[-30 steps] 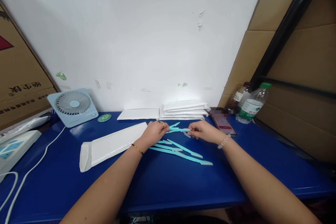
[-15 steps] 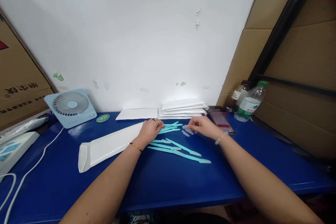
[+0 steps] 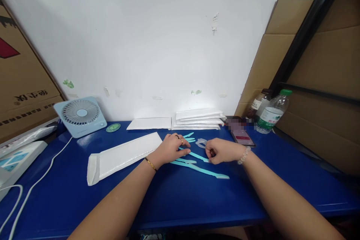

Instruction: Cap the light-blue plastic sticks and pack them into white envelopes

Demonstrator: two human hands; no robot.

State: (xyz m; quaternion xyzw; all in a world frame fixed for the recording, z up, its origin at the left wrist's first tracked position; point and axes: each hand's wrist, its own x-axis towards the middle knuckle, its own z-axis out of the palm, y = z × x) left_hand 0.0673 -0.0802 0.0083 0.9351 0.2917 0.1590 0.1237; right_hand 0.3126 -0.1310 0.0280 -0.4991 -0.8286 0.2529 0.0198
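Several slim turquoise razors [image 3: 206,172] with pale tips lie on the blue table, in front of and beneath my hands. My left hand [image 3: 172,148] rests over the razors' handle ends, its fingers slightly apart and curved; what lies under the palm is hidden. My right hand [image 3: 221,150] is closed in a pinch at the pale tip of one turquoise razor [image 3: 197,155]. Small clear plastic covers [image 3: 200,142] lie just left of the right hand's knuckles. To the left, a white padded envelope [image 3: 126,154] lies flat with its flap end toward the front left.
White envelopes [image 3: 198,119] are stacked against the wall, beside a single one [image 3: 149,123]. A blue fan [image 3: 81,114], green disc [image 3: 113,127] and power strip [image 3: 17,161] are at the left. A phone [image 3: 242,136] and bottles [image 3: 271,114] stand or lie at the right.
Both hands have come nearer, the left one over the razor handles with its fingers more spread. My right hand has moved from the clear covers to a razor's tip. The view has shifted slightly.
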